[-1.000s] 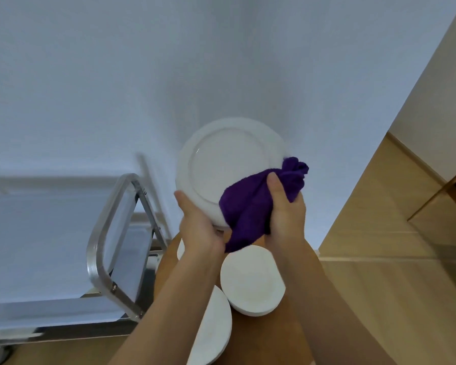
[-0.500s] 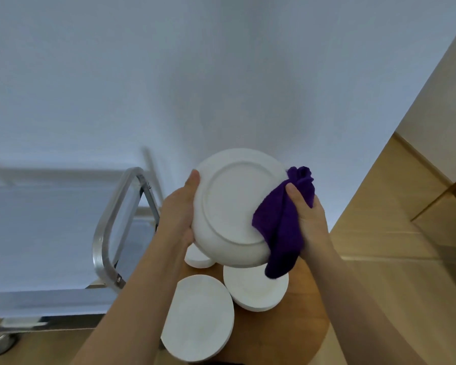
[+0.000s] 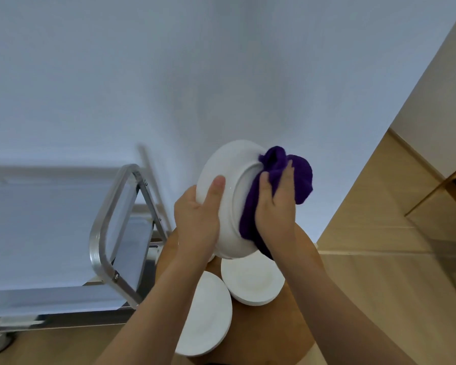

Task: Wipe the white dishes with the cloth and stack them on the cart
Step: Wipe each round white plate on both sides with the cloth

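Since half a second back, the round white ceramic plate (image 3: 223, 206) has tipped further onto its edge and risen, and the cloth hand has climbed from the plate's lower right rim up onto the raised foot ring of its underside.

Nearest the camera, two more white dishes sit on the round wooden table (image 3: 274, 335): a flat white plate (image 3: 208, 316) low and left, a white shallow plate (image 3: 253, 279) just beside it to the right. Above them the left hand (image 3: 198, 222) clamps the held plate's left rim, thumb laid across the back. The right hand (image 3: 275, 204) is closed on the bunched purple terry cloth (image 3: 298, 175), pressing it to the underside.

The plate stands nearly upright, its back facing the person and right, its face turned away toward the pale wall. The steel-framed cart (image 3: 103, 222) lies to the left, well apart, so the left hand is nearer for stacking, probably once this back is wiped.
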Available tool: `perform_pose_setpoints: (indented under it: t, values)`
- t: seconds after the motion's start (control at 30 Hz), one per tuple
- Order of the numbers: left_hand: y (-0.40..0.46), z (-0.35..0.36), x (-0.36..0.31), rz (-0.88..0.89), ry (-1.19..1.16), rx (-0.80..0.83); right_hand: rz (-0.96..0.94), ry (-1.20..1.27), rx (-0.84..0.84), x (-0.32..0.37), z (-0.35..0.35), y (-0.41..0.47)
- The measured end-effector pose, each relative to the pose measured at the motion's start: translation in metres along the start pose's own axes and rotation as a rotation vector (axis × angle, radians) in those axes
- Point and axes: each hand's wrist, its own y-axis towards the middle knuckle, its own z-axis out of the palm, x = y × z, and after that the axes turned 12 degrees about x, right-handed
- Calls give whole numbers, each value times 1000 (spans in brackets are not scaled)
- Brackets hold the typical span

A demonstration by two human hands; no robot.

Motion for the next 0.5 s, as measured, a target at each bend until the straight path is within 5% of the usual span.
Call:
perform_pose_setpoints:
  t: [0.33, 0.5]
  values:
    - [18, -18, 3, -105, -145, -143, -268, -146, 450, -6, 25, -48]
    - [24, -31, 8, -81, -92, -117, -362, -332, 459, -49, 5, -65]
